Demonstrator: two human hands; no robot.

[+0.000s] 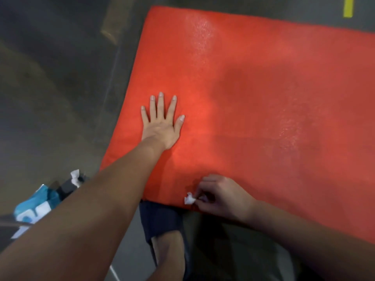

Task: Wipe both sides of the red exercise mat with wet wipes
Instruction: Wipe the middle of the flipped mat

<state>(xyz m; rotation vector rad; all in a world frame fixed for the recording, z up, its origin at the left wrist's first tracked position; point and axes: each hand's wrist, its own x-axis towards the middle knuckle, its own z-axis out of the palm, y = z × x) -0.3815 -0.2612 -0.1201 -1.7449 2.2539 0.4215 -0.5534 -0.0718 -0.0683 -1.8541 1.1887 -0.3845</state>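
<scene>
The red exercise mat [253, 94] lies flat on the grey floor and fills the middle and right of the view, with wet shiny streaks on it. My left hand [162, 122] presses flat on the mat near its left edge, fingers straight and spread. My right hand [221, 196] sits at the mat's near edge and pinches a small crumpled white wet wipe [189, 198] between its fingertips.
A blue and white wet-wipe pack [36, 207] lies on the floor at the lower left, with a white wipe [75, 176] sticking up beside it. My knee in dark shorts [162, 222] is just below the mat's near edge. A yellow floor stripe [348, 7] is at the top right.
</scene>
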